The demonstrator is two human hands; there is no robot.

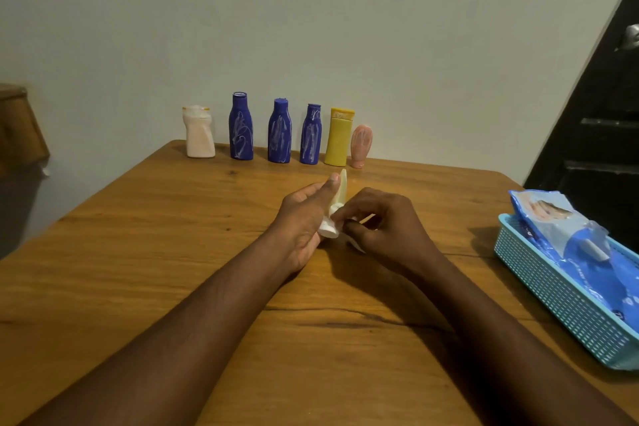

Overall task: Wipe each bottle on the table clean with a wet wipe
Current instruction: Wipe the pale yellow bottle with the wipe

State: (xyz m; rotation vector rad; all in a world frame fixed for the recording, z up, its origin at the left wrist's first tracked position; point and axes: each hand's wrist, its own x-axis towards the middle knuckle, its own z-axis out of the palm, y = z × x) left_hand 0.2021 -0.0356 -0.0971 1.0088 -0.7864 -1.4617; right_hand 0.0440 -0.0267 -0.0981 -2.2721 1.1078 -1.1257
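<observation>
Wooden table point(173, 287), mid-surface: the left hand point(301, 218) grips a pale tube point(343, 188) cap-down, and the right hand point(383, 221) pinches what looks like a wipe point(355, 245) at its cap. Best to rotate the tube while rubbing from cap to tail.

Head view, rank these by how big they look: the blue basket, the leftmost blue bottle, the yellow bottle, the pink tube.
1. blue basket, though nearest the camera
2. leftmost blue bottle
3. yellow bottle, only slightly smaller
4. pink tube
</observation>
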